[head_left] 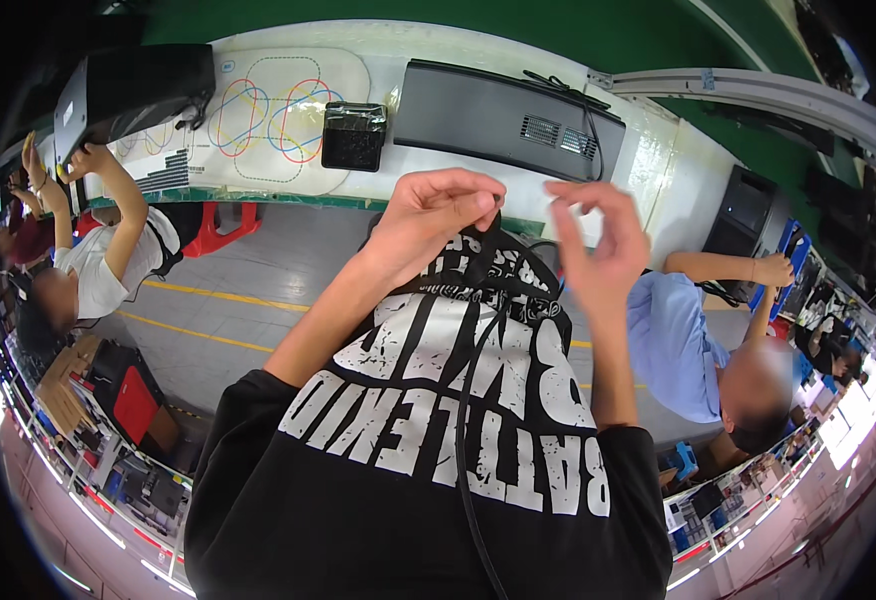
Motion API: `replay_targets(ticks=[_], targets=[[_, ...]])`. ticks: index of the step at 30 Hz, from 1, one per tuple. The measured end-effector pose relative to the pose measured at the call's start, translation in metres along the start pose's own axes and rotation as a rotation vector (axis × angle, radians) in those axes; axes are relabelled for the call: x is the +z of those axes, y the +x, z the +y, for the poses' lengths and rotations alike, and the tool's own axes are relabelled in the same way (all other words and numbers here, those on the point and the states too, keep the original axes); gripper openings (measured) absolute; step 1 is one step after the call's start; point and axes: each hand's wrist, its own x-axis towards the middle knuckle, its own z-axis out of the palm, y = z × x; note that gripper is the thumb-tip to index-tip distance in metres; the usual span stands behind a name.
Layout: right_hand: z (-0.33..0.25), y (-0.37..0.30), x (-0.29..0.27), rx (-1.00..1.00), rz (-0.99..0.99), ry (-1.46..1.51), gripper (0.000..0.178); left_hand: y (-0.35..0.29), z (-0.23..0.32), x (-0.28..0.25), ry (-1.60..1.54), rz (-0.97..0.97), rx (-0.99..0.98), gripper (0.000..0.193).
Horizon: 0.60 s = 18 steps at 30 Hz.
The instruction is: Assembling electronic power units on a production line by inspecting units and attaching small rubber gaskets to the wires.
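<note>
Two bare hands fill the middle of my feed, raised in front of the wearer's black shirt [358, 510], on the near side of the bench [648, 160]. The left hand [426, 218] has thumb and forefinger pinched together on what looks like a small dark piece [499, 201]; that is where the work sits, though I can't tell what it is. The right hand [608, 238] is blurred, fingers curled with thumb and forefinger well apart, holding nothing I can make out. I'd judge this as a handling step done in mid-air, and the next move calls for a steady left pinch while the right fingertips close in carefully. A black cord [464, 430] runs down the shirt below.

On the white bench I see a mat [288, 125] printed with coloured loops, a black tray [353, 152] just beside it, then a dark vented panel [478, 115] with a cable [595, 130] lying over its right end. A metal rail [738, 85] crosses the upper right. Co-workers sit either side, one in white [108, 255], one in light blue [673, 345], above a grey floor [228, 250] with yellow lines [218, 297]
</note>
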Motion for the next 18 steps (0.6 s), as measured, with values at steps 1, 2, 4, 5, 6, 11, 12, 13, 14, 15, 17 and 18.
replay_targets(ticks=[1, 2, 4, 5, 6, 11, 12, 13, 14, 15, 17, 18], targets=[[-0.014, 0.001, 0.009, -0.047, -0.017, -0.017, 0.022, 0.001, 0.000, -0.001, -0.004, -0.003, 0.000, 0.017], [-0.014, 0.002, 0.015, -0.115, -0.043, -0.059, 0.023, 0.001, 0.000, -0.002, 0.030, 0.007, -0.036, 0.016], [-0.010, -0.002, 0.021, -0.184, -0.073, -0.102, 0.023, 0.003, -0.005, -0.009, 0.071, -0.004, -0.080, 0.018], [-0.008, -0.005, 0.023, -0.178, -0.069, -0.120, 0.023, 0.005, -0.004, -0.010, 0.070, -0.003, -0.078, 0.018], [-0.006, -0.008, 0.024, -0.170, -0.066, -0.139, 0.023, 0.006, -0.004, -0.012, 0.110, -0.004, -0.118, 0.019], [0.002, -0.012, 0.021, -0.022, -0.186, -0.124, 0.023, 0.007, -0.003, -0.019, 0.246, -0.021, -0.216, 0.024], [0.004, -0.010, 0.021, 0.019, -0.237, -0.107, 0.023, 0.008, -0.004, -0.022, 0.284, -0.032, -0.239, 0.025], [0.008, -0.010, 0.022, 0.021, -0.240, -0.107, 0.023, 0.010, -0.006, -0.025, 0.321, -0.043, -0.262, 0.026], [0.013, -0.010, 0.024, 0.067, -0.243, -0.075, 0.022, 0.011, -0.007, -0.028, 0.317, -0.040, -0.261, 0.026], [0.020, -0.011, 0.026, 0.116, -0.241, -0.044, 0.022, 0.014, -0.008, -0.031, 0.329, -0.047, -0.268, 0.025], [0.056, -0.011, 0.033, 0.089, -0.162, -0.096, 0.022, 0.021, -0.013, -0.041, 0.344, -0.057, -0.275, 0.026], [0.078, -0.010, 0.037, 0.060, -0.084, -0.149, 0.022, 0.023, -0.019, -0.052, 0.414, 0.041, -0.240, 0.025]])
